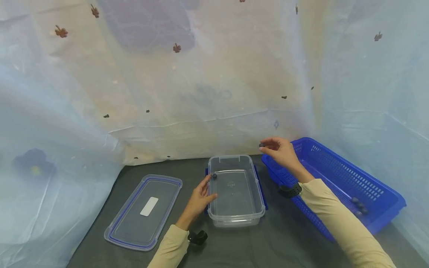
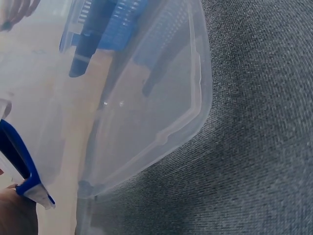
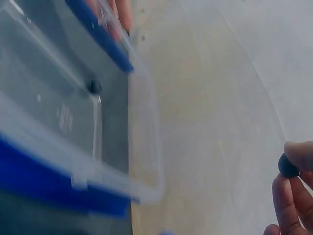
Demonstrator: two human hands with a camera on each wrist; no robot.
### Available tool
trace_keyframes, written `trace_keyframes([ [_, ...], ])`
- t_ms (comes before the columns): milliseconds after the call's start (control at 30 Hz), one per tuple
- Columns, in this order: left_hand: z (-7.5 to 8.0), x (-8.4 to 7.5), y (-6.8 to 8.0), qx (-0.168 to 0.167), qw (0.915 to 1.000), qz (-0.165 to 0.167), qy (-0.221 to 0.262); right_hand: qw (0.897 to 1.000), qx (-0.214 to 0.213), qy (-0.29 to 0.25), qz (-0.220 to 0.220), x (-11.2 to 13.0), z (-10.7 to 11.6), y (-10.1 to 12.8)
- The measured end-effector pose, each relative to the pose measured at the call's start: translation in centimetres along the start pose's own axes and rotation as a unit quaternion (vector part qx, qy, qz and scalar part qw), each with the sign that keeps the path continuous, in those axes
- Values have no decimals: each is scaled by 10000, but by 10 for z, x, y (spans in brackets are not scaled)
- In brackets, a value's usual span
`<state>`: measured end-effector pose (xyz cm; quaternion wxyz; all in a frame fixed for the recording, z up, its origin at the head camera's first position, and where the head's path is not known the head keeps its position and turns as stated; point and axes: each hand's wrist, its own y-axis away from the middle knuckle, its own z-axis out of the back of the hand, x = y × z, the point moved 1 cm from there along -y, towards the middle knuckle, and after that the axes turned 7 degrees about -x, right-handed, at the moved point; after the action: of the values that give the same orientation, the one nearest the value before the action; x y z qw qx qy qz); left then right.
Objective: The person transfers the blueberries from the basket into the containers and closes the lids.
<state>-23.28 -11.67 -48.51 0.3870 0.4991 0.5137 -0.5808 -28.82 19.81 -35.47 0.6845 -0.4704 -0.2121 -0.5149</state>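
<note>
A clear plastic box [image 1: 248, 216] stands open on the dark table, with one small dark ball [image 1: 215, 176] inside near its far left corner; the ball [image 3: 93, 87] also shows in the right wrist view. My left hand [image 1: 201, 197] rests with straight fingers against the box's left wall. My right hand [image 1: 276, 149] hovers above the box's far right corner, between it and the blue basket [image 1: 378, 186]. It pinches a small dark ball [image 1: 261, 144] at its fingertips; the right wrist view shows this ball [image 3: 288, 165] too. The box's rim [image 2: 200, 112] fills the left wrist view.
The box's clear lid [image 1: 144, 210] with blue edging lies flat to the left. Several more dark balls [image 1: 358, 205] lie in the basket's near end. Pale sheeting hangs behind and on both sides. A black clip [image 1: 197, 237] sits by my left sleeve.
</note>
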Motion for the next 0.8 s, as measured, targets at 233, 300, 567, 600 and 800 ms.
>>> trace_keyframes([
  [233,1,2,0,49,9999,-79,134,9989,322,-309,143,17,-43,-3],
  [300,1,2,0,64,9998,-105,156,9985,392,-375,115,19,-55,-4],
  [567,1,4,0,-25,9998,-14,203,9972,532,-508,-116,17,-96,-5],
  [600,1,4,0,-11,9998,-27,220,9972,534,-499,-159,16,-100,-5],
  [800,1,4,0,-14,9998,-46,173,9958,507,-608,-452,8,-122,-5],
])
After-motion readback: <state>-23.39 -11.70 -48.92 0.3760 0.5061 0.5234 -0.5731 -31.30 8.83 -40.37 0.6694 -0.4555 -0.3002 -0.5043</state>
